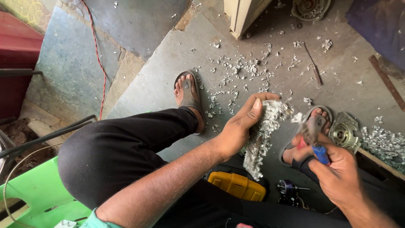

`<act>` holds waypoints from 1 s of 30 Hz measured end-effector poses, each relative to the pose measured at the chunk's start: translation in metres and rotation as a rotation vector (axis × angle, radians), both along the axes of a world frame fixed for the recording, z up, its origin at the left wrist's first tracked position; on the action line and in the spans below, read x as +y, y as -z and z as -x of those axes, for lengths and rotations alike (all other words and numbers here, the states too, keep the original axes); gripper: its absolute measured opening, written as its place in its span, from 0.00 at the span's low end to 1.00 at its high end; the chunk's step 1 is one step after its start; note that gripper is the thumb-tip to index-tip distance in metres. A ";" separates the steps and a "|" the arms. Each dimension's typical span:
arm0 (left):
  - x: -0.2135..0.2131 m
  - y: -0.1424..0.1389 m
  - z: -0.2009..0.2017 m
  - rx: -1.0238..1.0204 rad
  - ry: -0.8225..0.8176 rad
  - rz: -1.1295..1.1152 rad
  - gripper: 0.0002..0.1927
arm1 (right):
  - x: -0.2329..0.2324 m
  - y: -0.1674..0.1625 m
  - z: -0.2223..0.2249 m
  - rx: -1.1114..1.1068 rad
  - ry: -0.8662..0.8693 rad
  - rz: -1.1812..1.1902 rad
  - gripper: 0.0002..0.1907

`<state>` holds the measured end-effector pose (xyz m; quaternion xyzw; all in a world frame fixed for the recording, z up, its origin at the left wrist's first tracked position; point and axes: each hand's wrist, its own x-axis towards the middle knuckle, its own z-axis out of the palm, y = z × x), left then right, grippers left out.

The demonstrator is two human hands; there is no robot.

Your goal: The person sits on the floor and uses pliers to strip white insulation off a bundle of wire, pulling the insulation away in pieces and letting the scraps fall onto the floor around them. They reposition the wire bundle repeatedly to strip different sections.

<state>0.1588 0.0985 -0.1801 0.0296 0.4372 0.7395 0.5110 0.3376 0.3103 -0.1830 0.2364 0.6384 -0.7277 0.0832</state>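
My left hand [240,126] grips a ragged silvery bundle of metal strips [263,135], fingers curled round its top; it hangs between both hands. My right hand [335,171] is closed on red-and-blue-handled pliers [314,139], jaws just beside the bundle.

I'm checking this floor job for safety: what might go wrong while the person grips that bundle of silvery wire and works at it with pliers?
1. The left hand is bare around the frayed bundle of silvery metal wire; loose strand ends may prick or cut it.
2. The blue- and red-handled pliers in the right hand work close to the left hand's fingers; a slip could nip them.
3. Silvery metal scraps litter the grey floor around feet in open sandals.
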 end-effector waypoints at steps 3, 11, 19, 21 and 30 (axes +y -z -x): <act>-0.002 -0.007 -0.005 -0.050 -0.017 0.005 0.27 | -0.009 -0.022 0.010 -0.031 0.002 -0.099 0.20; 0.004 -0.013 -0.021 0.002 -0.003 -0.018 0.35 | -0.022 -0.047 0.029 0.077 -0.231 -0.540 0.32; 0.012 -0.017 -0.035 0.268 0.066 0.052 0.46 | -0.027 -0.056 0.024 0.061 -0.297 -0.698 0.31; 0.012 -0.018 -0.036 0.325 0.086 0.079 0.46 | -0.026 -0.057 0.023 0.054 -0.311 -0.720 0.31; 0.008 -0.031 -0.037 0.676 0.190 0.262 0.45 | -0.022 -0.063 0.015 0.043 -0.365 -0.898 0.29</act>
